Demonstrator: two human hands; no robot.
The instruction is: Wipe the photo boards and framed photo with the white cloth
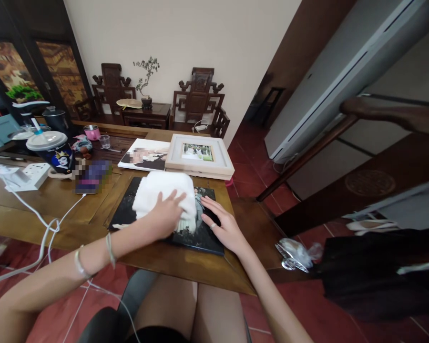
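Note:
A folded white towel (160, 188) lies on a dark photo panel (203, 238) near the front edge of the wooden table. My left hand (168, 214) rests on the towel, its fingers spread and pressing flat on the cloth. My right hand (223, 224), with a ring on one finger, lies on the right part of the panel with its fingers stretched out. Part of a printed figure shows between the towel and my right hand. The towel hides much of the panel's middle.
Behind the panel lie a framed photo (218, 167) and a portrait print (143, 162). To the left are a phone (93, 176) on a white cable, a lidded cup (57, 152) and a power strip (35, 176). A wooden chair (325, 200) stands at right.

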